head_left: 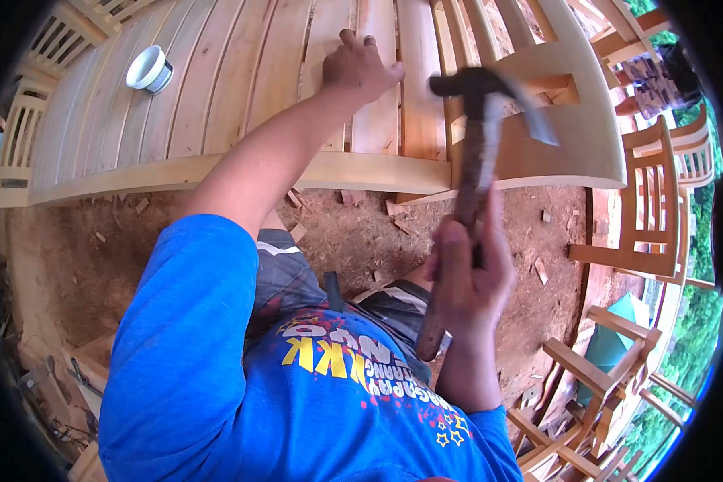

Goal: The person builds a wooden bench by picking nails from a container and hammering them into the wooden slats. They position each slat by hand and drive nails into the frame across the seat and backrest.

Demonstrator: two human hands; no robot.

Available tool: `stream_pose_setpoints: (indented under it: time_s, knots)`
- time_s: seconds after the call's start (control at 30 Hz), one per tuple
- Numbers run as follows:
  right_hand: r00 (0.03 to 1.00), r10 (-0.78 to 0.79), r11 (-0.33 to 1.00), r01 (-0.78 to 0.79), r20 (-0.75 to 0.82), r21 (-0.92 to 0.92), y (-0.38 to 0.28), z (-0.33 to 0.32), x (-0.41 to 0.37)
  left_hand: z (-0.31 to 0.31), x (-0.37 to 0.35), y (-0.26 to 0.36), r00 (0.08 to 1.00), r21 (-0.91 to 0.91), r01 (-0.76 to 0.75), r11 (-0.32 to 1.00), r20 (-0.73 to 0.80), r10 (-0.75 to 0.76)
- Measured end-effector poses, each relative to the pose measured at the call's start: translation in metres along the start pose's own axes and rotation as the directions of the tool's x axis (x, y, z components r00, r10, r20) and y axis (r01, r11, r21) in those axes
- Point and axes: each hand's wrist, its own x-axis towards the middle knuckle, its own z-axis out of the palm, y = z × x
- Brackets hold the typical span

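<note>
My right hand (474, 273) is wrapped around the wooden handle of a claw hammer (480, 136). The hammer is raised and slightly blurred, its dark head up and its claw pointing right. Below the fist the handle's butt end sticks out. My left hand (360, 71) rests on the pale slats of a wooden bench (285, 64), thumb and fingertips apart. I see nothing held in it, though the space under the palm is hidden. Right of that hand stands the bench's slatted end with a broad curved armrest (554, 120).
A white tub (149, 71) sits on the slats to the left. Wood scraps litter the dirt floor (361, 233). Wooden chairs (651, 209) and an unfinished frame (594, 377) stand at the right, near a green object (618, 337). Another person (659, 80) is at the upper right.
</note>
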Motion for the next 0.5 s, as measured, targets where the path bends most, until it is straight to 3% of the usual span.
stream_pose_setpoints:
  time_s: [0.1,0.13,0.2,0.23,0.33,0.37,0.43,0.5]
  knots:
    - [0.944,-0.294,0.935,0.317,-0.152,0.159,-0.033,-0.006,0.008,0.002,-0.002,-0.001,1.000,-0.022,0.015,1.000,0.005,-0.014]
    - [0.947,-0.257,0.939,0.291,-0.193,0.181,-0.042,-0.004,0.006,0.003,-0.002,0.000,1.000,-0.025,0.019,0.999,0.003,-0.019]
    - [0.971,-0.226,0.962,0.234,-0.073,0.141,-0.033,-0.011,0.008,0.006,0.000,0.000,1.000,-0.017,0.010,1.000,-0.016,-0.010]
    - [0.996,-0.049,0.985,0.061,0.074,-0.160,-0.020,-0.016,0.010,0.006,-0.001,-0.001,1.000,-0.010,0.002,1.000,-0.025,-0.002]
    - [0.935,0.298,0.889,-0.198,0.194,-0.412,0.015,-0.001,0.016,0.000,-0.006,0.001,1.000,-0.028,0.002,1.000,-0.012,-0.002]
    - [0.948,0.275,0.881,-0.180,0.163,-0.438,0.008,-0.007,0.018,-0.009,0.005,0.003,1.000,-0.023,-0.017,1.000,-0.012,0.017]
    - [0.985,0.139,0.955,-0.106,0.100,-0.278,-0.038,-0.010,0.010,-0.009,-0.008,-0.002,0.997,-0.004,-0.035,0.999,0.062,0.035]
    - [0.961,-0.265,0.962,0.270,-0.080,0.051,-0.062,-0.003,0.017,-0.007,-0.005,-0.003,0.999,-0.031,-0.025,0.999,0.030,0.026]
